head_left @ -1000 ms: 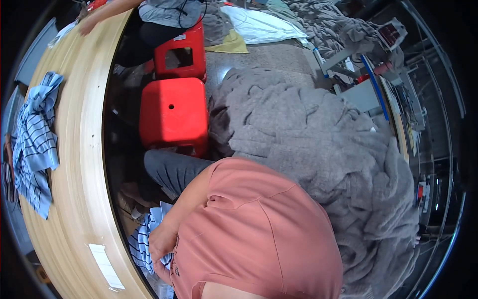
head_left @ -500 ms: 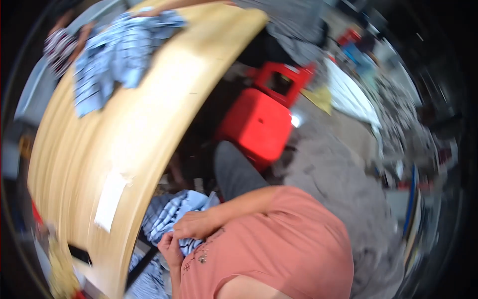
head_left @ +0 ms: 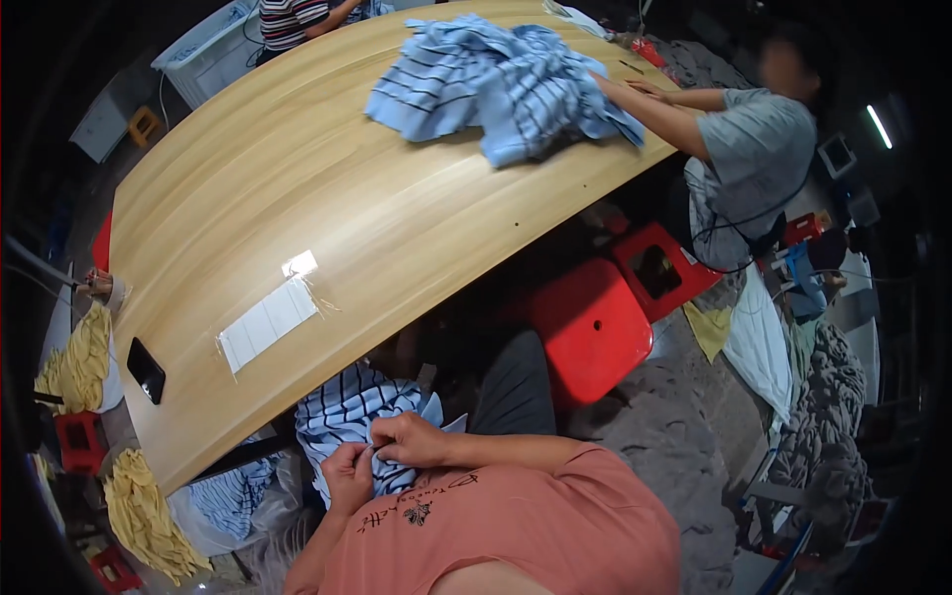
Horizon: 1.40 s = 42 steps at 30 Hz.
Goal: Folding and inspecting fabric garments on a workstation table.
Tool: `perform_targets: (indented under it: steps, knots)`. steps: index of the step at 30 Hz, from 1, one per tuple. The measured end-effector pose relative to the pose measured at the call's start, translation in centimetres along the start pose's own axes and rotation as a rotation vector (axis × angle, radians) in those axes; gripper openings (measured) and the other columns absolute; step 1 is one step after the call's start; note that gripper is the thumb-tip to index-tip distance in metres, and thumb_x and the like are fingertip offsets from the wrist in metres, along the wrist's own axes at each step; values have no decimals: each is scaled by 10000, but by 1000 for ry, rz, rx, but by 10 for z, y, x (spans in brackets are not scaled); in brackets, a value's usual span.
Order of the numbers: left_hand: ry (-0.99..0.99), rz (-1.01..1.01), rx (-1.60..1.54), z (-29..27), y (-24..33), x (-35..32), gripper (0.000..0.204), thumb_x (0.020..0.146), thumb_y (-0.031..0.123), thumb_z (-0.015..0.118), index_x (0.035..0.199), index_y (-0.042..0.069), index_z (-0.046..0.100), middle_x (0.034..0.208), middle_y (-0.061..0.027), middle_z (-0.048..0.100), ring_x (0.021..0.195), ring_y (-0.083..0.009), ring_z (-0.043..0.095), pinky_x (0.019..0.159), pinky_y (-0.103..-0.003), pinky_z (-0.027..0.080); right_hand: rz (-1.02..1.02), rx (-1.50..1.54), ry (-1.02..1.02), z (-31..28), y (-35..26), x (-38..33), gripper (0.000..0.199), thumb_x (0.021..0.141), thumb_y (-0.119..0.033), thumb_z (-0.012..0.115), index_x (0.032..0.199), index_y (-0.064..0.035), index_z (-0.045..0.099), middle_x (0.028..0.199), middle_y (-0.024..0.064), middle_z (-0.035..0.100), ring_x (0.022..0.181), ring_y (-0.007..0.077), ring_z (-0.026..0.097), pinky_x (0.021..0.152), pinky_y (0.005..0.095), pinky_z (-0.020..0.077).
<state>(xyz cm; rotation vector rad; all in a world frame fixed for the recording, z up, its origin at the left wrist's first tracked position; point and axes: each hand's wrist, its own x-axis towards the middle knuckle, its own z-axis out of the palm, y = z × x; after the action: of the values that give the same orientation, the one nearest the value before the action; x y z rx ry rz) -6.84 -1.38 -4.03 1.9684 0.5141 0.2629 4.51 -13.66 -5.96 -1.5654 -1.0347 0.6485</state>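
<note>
A light-blue cloth with dark stripes [head_left: 342,405] lies bunched in my lap by the table's near edge. My left hand [head_left: 349,478] and my right hand [head_left: 409,440] meet over it, fingertips pinched together on a small bit of the cloth. What exactly sits between the fingertips is too small to make out. Beside my left forearm, more of the same striped cloth [head_left: 233,494] rests in a clear plastic bag [head_left: 283,511] below the table.
Across the wooden table [head_left: 288,188], a co-worker [head_left: 759,139] handles another striped blue cloth [head_left: 496,84]. A phone [head_left: 146,371] and taped white paper strips [head_left: 268,322] lie on the tabletop. Red stools [head_left: 595,332] stand to the right; yellow cloth [head_left: 149,511] hangs at left.
My view has turned, so the table and stools sit differently in it. The co-worker's cloth now lies at the far middle of the tabletop. My hands stay together at the cloth in my lap.
</note>
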Motion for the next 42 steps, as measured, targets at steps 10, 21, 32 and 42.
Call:
perform_targets:
  steps: [10,21,32,42]
  knots:
    - [10,178,87,-62,-17,24,32,704,-23,608,724,-4,591,644,-131,581,543,-243,568,497,-300,433,215,248,-231,32,4,61,190,694,-97,653,836,11,590,697,68,598,644,104,530,599,272,427]
    - [131,537,406,-58,-13,25,68,705,-54,560,707,13,546,626,-140,517,544,-306,523,471,-378,427,41,-158,101,48,-9,57,154,716,-146,577,650,-33,495,645,174,541,617,372,538,536,449,407]
    - [191,507,519,-52,12,36,121,701,-76,579,793,0,561,682,-133,544,589,-297,550,495,-346,435,-264,-372,178,-3,-8,58,256,623,68,549,861,-16,510,794,142,543,668,323,563,518,368,461]
    - [-2,106,882,-71,-12,-8,189,648,6,573,832,26,538,751,-116,541,639,-309,552,540,-397,445,-459,-368,-105,8,10,34,174,642,-15,575,808,-50,540,638,85,488,592,275,514,497,366,406]
